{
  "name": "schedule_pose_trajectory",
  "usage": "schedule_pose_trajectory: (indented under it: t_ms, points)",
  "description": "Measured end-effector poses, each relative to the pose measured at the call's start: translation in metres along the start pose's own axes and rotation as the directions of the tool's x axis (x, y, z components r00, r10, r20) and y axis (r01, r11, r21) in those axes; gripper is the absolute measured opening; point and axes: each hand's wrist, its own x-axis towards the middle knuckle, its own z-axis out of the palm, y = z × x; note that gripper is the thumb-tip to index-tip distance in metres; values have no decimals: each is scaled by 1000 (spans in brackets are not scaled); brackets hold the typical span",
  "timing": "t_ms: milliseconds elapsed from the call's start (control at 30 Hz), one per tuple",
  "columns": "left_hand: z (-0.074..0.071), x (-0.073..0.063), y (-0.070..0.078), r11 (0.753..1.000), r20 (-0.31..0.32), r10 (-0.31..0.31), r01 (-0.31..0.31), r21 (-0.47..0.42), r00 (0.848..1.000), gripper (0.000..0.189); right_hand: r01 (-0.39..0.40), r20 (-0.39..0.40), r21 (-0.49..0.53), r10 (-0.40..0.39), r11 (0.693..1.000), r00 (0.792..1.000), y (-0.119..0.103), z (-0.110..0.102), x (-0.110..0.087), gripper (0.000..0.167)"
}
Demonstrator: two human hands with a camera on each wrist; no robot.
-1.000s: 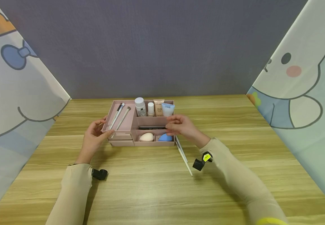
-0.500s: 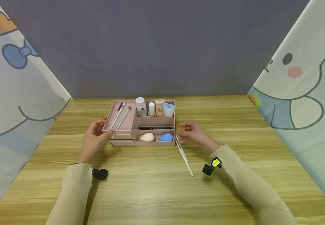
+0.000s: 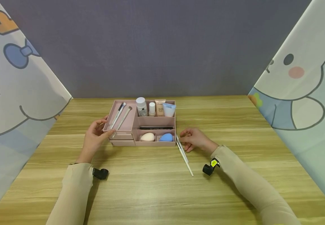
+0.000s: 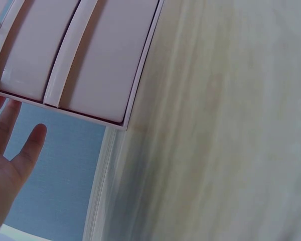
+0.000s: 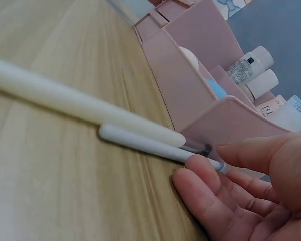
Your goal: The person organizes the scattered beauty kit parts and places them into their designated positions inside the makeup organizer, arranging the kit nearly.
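My left hand point(image 3: 93, 137) rests against the left side of a pink makeup organizer point(image 3: 155, 144), its fingers fairly straight at the edge in the left wrist view. My right hand point(image 3: 194, 139) is beside the organizer's right wall, low over the table. Two white-handled makeup brushes lie there: a longer one point(image 3: 188, 167) and a shorter one point(image 5: 140, 142). In the right wrist view the right thumb and loosely bent fingers point(image 5: 200, 193) are around the shorter brush's far end, with a gap between them; firm contact does not show.
Several makeup brushes point(image 3: 124, 117) lie in the organizer's top tray. Its compartments hold a white bottle point(image 3: 141, 107), a small white-capped bottle point(image 3: 152, 109), a BB tube point(image 3: 160, 108), a blue-white tube point(image 3: 169, 110), a black pencil-like item point(image 3: 156, 127), cream point(image 3: 147, 137) and blue point(image 3: 166, 137) sponges.
My right hand has moved from the organizer's right compartments out to the right, then down beside the two brushes on the table. The left hand stays at the organizer.
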Motion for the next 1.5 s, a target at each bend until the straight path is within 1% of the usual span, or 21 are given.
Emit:
schedule_pose_trajectory:
  t_ms: [267, 500, 700, 767, 933, 1000, 1233, 1400, 1500]
  points:
    - [0, 1, -1, 1000, -5, 6, -6, 12, 1000, 35, 13, 11, -140, -11, 990, 1000, -3, 3, 5, 31]
    - [0, 0, -2, 1000, -1, -1, 1, -29, 1000, 35, -16, 0, -206, 17, 978, 1000, -7, 5, 7, 27]
    - [0, 1, -2, 1000, 3, -3, 3, -13, 1000, 36, -40, -16, -265, 38, 963, 999, -10, 4, 7, 27]
    - [-1, 1, -2, 1000, 2, -3, 3, -10, 1000, 37, -45, -23, -296, 40, 954, 999, -12, 4, 6, 27]
    - [-1, 1, -2, 1000, 2, -4, 4, -24, 1000, 36, -29, -28, -413, 19, 910, 999, -17, 5, 3, 26]
    - [0, 1, -2, 1000, 0, -2, 2, -20, 1000, 36, -30, -30, -442, 18, 897, 999, -20, 6, 2, 26]
    - [0, 2, 0, 1000, -8, -4, 4, 26, 1000, 38, 8, -8, -534, -14, 846, 1000, -24, 9, 1, 26]
    - [0, 1, 1, 999, -11, -2, 3, 36, 1000, 39, 10, -9, -572, -19, 820, 1000, -26, 11, 1, 28]
    - [0, 1, 1, 999, -12, -4, 4, 43, 1000, 40, 13, -1, -584, -17, 812, 1000, -28, 12, 0, 28]
